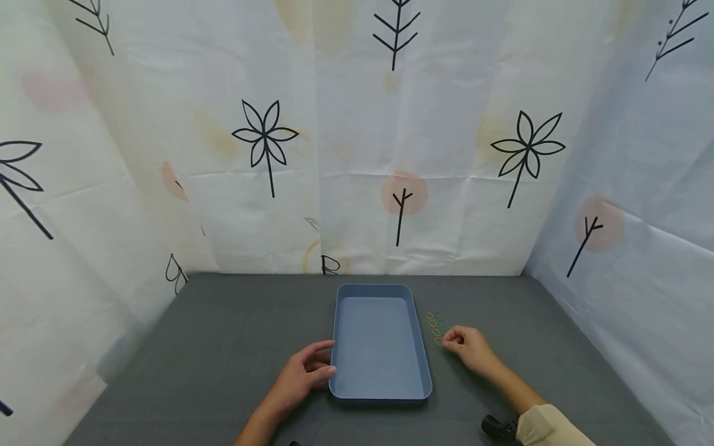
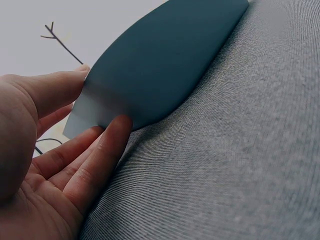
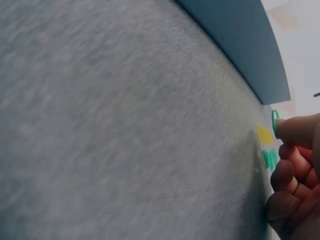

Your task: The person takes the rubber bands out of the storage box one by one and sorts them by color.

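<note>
A blue-grey rectangular tray [image 1: 380, 399] stands on the table, its long side pointing away from me. My left hand [image 1: 298, 378] rests at its left wall, fingertips right at the rim. Seen from the left wrist, several fingers [image 2: 102, 160] lie loosely bent against the tray's outer wall [image 2: 150, 65]. To the right of the tray, my right hand [image 1: 471, 350] pinches a thin green ring [image 3: 274, 131] at its fingertips, the other fingers curled in. Beside that hand lie yellow rings [image 3: 264, 134] and green rings [image 3: 270, 159] in two rows.
Dark grey cloth [image 1: 251, 322] covers the table. White patterned fabric [image 1: 357, 155] hangs behind it and along both sides. A black object [image 1: 499, 427] lies near my right sleeve [image 1: 549, 427] at the front.
</note>
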### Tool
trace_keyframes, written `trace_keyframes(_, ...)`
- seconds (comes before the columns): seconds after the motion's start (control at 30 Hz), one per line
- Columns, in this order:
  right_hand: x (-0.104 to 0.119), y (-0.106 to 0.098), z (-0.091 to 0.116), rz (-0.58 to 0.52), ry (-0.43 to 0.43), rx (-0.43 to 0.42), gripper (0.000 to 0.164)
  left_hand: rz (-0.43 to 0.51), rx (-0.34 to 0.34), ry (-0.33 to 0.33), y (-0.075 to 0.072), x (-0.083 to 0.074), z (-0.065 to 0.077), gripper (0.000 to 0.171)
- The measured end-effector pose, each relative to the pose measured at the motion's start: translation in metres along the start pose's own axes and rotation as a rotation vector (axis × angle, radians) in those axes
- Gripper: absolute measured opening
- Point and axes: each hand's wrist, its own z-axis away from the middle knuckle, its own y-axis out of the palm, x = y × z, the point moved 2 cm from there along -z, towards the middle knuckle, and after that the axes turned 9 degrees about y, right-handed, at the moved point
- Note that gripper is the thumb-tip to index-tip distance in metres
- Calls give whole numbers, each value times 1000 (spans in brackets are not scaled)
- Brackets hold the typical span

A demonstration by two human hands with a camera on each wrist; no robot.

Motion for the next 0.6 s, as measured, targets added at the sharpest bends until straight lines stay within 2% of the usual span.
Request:
trace_keyframes(0.3, -4, -4, 7, 121, 67, -62, 11, -15, -4, -2, 0, -1, 1, 57)
trace_keyframes(0.6, -7, -5, 8, 179, 90, -89, 11, -17, -9, -2, 0, -2, 0, 57)
